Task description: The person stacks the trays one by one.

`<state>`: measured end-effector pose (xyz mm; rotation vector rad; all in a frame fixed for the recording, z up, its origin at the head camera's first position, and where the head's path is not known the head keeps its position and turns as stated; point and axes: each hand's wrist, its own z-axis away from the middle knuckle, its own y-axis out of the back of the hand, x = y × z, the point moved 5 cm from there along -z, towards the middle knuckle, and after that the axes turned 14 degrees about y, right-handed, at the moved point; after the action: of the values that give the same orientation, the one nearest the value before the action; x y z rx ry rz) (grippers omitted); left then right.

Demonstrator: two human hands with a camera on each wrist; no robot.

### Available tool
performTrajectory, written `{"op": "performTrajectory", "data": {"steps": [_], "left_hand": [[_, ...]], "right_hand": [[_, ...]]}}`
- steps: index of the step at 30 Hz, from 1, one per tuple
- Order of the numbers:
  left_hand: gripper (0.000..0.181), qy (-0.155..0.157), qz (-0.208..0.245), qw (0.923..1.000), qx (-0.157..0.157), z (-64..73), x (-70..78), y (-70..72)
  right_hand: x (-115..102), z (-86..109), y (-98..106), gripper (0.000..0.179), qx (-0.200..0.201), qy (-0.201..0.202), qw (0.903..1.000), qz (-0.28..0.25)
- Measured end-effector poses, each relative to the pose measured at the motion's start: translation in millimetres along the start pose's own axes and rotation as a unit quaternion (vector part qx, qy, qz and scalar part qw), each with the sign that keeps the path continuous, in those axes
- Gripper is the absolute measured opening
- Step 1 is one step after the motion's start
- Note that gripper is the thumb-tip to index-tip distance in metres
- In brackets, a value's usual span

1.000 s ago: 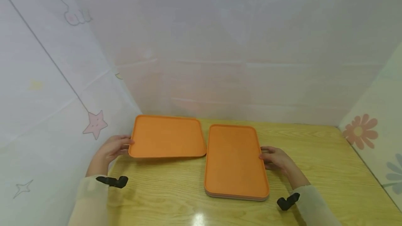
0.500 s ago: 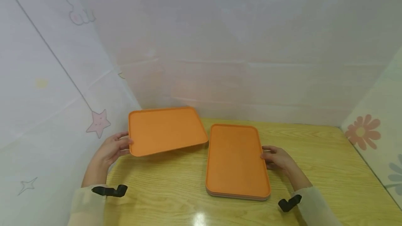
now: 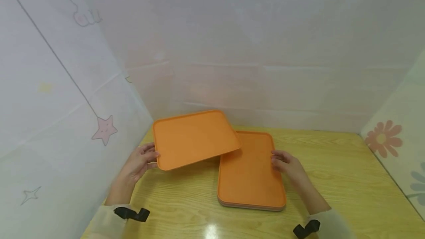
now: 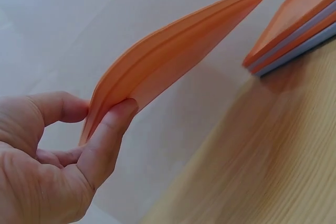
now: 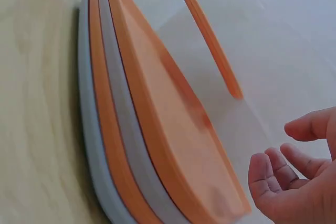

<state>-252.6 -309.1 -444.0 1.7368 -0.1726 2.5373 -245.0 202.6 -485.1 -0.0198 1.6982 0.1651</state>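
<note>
An orange tray [image 3: 196, 139] is held off the table, tilted, by my left hand [image 3: 137, 163], which pinches its left short edge. In the left wrist view the thumb [image 4: 113, 129] lies on the tray's face, with the fingers behind. The tray's right corner overhangs a stack of trays [image 3: 250, 183]. An orange tray tops this stack; grey and orange rims [image 5: 121, 145] alternate below it in the right wrist view. Beside the stack's right edge is my right hand [image 3: 288, 165], fingers loosely bent. The right wrist view shows it holding nothing, apart from the stack.
Under the stack is a wood-grain table [image 3: 332, 180]. A pale sheet [image 3: 212, 54] hangs behind the table, and printed sheets flank it on the left [image 3: 66, 128] and right [image 3: 395, 121]. The left sheet comes close to my left arm.
My left hand has lifted the orange tray and carried it right, so its corner now overlaps the stack. My right hand has come up off the stack's right edge.
</note>
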Motion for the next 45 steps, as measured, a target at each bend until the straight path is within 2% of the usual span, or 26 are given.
{"op": "performTrajectory", "data": {"steps": [4, 7, 11, 16, 18, 25, 27, 31, 34, 37, 42, 45], "left_hand": [[0.065, 0.011, 0.021, 0.9997, -0.005, -5.5, -6.8, -21.6], [0.064, 0.019, 0.039, 0.999, -0.012, -8.4, -11.1, -38.4], [0.061, 0.023, 0.06, 0.9977, -0.02, -10.4, -14.5, -61.2], [0.06, 0.023, 0.084, 0.9958, -0.03, -13.7, -16.1, -88.9], [0.06, 0.022, 0.092, 0.9949, -0.033, -14.5, -16.9, -98.7], [0.056, 0.02, 0.112, 0.993, -0.033, -17.6, -22.3, -127.6], [0.055, 0.016, 0.114, 0.9928, -0.032, -18.4, -23.5, -135.5], [0.054, 0.01, 0.118, 0.9925, -0.03, -19.4, -25.2, -151.0], [0.054, 0.007, 0.128, 0.9912, -0.03, -20.6, -27.4, -161.4], [0.055, 0.009, 0.146, 0.9888, -0.03, -22.1, -31.2, -169.2], [0.056, 0.008, 0.154, 0.9878, -0.022, -23.0, -36.8, -179.6], [0.056, 0.005, 0.152, 0.9881, -0.021, -22.7, -38.6, -185.9]], "right_hand": [[-1.0, 5.7, -20.1, 0.058, -0.015, -0.004, 0.9977, -0.066], [-0.2, 10.7, -35.1, 0.063, -0.021, -0.018, 0.9912, -0.13], [1.5, 15.5, -53.0, 0.065, -0.012, -0.036, 0.9737, -0.225], [1.5, 17.3, -68.7, 0.061, 0.056, -0.05, 0.9492, -0.306], [1.4, 17.7, -74.3, 0.06, 0.08, -0.053, 0.9428, -0.319], [-3.6, 18.3, -86.1, 0.057, 0.119, -0.042, 0.9232, -0.363], [-6.2, 18.0, -87.9, 0.052, 0.129, -0.037, 0.9146, -0.381], [-13.1, 16.6, -90.4, 0.033, 0.143, -0.021, 0.9047, -0.401], [-16.2, 15.9, -90.1, 0.028, 0.16, -0.015, 0.9013, -0.402], [-16.8, 16.0, -88.6, 0.039, 0.181, -0.02, 0.8978, -0.401], [-17.1, 16.8, -86.1, 0.061, 0.197, -0.026, 0.9036, -0.38], [-15.8, 16.9, -84.8, 0.066, 0.206, -0.028, 0.9067, -0.367]]}}
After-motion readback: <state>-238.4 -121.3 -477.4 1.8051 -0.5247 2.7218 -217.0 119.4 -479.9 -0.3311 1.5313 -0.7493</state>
